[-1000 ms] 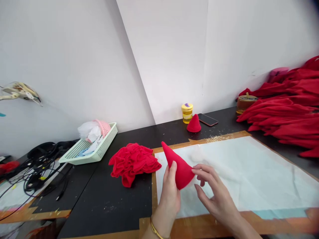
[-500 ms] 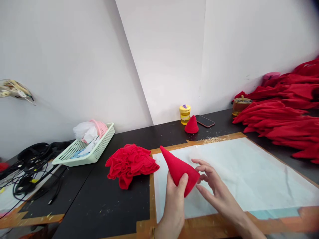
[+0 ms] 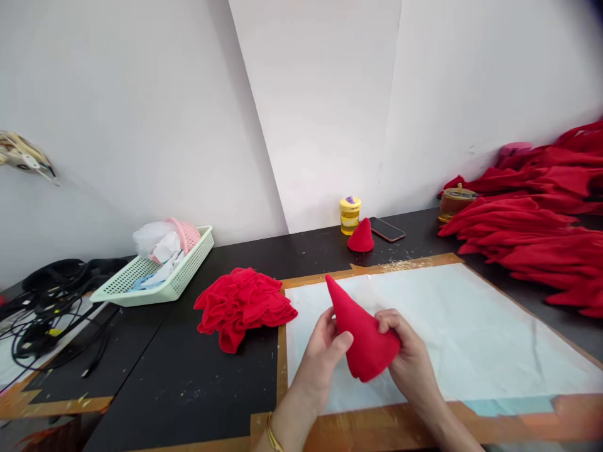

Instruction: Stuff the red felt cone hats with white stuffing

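Observation:
A red felt cone-shaped hat [image 3: 365,339] is held over the white sheet [image 3: 471,333], its tip leaning up and to the left. My right hand [image 3: 411,355] grips it by the right side near the wide open end, thumb in front and fingers out of sight behind or inside. On the left edge, my left hand [image 3: 318,358] has its thumb against the front of the felt, with fingers partly hidden behind. To the left lies a rumpled pile of red felt pieces [image 3: 245,304]. A second red cone hat [image 3: 361,236] stands upright at the back.
Behind the sheet are a yellow-lidded jar [image 3: 350,216], a phone [image 3: 387,229] and a brown jar [image 3: 456,202]. Heaped red felt pieces [image 3: 532,232] fill the right. Leftward are a pale green basket [image 3: 174,289] and tangled black cables [image 3: 42,320]. Brown tape [image 3: 281,370] borders the sheet.
My right hand has gone from open fingers beside the cone hat to gripping its right side. The hat has shifted slightly right, and its wide end has turned more downward.

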`<state>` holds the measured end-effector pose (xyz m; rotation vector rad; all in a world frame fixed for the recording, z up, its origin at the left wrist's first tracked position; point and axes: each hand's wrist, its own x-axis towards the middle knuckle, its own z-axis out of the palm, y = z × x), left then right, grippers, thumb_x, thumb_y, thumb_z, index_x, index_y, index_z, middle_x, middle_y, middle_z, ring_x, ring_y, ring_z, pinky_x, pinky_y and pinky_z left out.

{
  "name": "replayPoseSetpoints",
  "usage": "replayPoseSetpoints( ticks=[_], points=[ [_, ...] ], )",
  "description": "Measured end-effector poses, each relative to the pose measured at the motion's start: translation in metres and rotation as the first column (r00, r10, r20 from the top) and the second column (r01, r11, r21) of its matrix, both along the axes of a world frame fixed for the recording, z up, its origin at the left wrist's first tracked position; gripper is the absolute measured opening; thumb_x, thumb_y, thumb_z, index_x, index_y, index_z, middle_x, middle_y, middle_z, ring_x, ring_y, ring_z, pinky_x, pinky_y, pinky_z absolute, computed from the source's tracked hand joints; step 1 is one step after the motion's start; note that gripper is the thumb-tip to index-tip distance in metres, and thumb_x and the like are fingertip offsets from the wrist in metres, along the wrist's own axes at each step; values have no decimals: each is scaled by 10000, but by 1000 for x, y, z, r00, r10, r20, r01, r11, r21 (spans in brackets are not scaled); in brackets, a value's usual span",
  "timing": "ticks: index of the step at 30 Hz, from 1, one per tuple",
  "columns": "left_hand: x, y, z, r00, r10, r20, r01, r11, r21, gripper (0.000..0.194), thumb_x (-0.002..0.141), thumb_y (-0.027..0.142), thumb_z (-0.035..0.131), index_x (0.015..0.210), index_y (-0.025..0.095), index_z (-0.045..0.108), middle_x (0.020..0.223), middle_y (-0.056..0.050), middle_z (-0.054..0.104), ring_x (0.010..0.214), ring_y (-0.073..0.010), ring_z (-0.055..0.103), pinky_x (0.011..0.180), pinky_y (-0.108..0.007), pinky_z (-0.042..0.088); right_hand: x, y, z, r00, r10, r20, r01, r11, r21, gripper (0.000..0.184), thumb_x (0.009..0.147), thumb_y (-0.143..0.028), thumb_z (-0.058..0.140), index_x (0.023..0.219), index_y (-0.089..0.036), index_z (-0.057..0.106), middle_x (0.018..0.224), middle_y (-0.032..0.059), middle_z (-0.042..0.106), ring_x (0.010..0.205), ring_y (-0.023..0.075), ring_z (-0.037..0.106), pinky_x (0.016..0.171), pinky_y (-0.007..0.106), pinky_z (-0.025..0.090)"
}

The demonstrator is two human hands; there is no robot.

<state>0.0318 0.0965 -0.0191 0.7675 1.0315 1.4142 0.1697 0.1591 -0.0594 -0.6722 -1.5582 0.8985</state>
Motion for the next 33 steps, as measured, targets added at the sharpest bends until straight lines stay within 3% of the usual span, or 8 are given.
replayPoseSetpoints(
  ticks=[3,7,12,15,22,27,30,33],
  points=[
    [-5,9,0,990,119,-81,-124,991,-52,463,755,388,796,1107,138,628,1106,-114,689,1038,-255,627,916,-333,486,-2,-2,2,993,51,102,-53,999,10,79,901,-181,562,951,-237,537,1007,47,603,926,197,606,770,291,512],
    [-26,17,-3,937,310,-158,-322,945,-57,459,732,308,774,1126,160,590,1079,-104,693,995,-251,645,888,-339,501,13,-4,-1,962,103,254,-92,994,-53,308,996,-301,519,1303,-271,509,1337,111,546,1058,212,643,840,332,590],
    [-60,19,-20,942,238,-237,-260,963,-66,878,624,185,837,1409,201,444,1402,-166,566,1267,-312,571,1096,-428,436,29,-6,-12,931,50,362,5,989,-149,376,999,-402,527,1353,-276,519,1149,103,627,895,219,676,601,285,580],
    [-67,15,-30,950,177,-258,-196,979,-50,947,612,157,832,1457,211,408,1509,-174,471,1386,-327,483,1180,-452,371,25,-9,-16,923,70,377,-8,987,-163,357,993,-406,505,1322,-273,542,1186,112,630,902,228,674,537,277,546],
    [-68,19,-24,949,181,-257,-201,978,-53,903,593,182,843,1409,170,456,1435,-186,526,1366,-323,494,1196,-455,341,8,-3,-14,880,69,470,-14,993,-119,376,963,-395,511,1295,-233,579,1143,115,668,814,218,687,679,371,600],
    [-56,30,-21,947,210,-242,-237,968,-86,675,534,74,797,1178,188,627,1149,-91,686,1189,-304,589,1136,-442,390,-2,-10,-8,859,220,463,-188,975,-116,343,983,-334,485,1291,-258,615,1314,115,641,961,218,695,784,364,614],
    [-56,12,-10,963,228,-145,-245,962,-120,520,607,131,729,1117,176,636,1028,-67,710,1070,-273,643,1043,-410,469,14,-16,-4,890,176,421,-162,984,-69,316,1003,-379,483,1246,-277,659,1353,110,644,984,228,715,761,341,624],
    [-69,-27,7,968,250,-23,-250,953,-173,424,731,288,682,1133,156,654,1116,-105,716,1067,-280,669,970,-408,531,48,-15,-9,924,56,378,-43,998,-43,360,943,-519,591,1196,-294,714,1212,122,727,840,256,743,586,305,616]
  ],
)
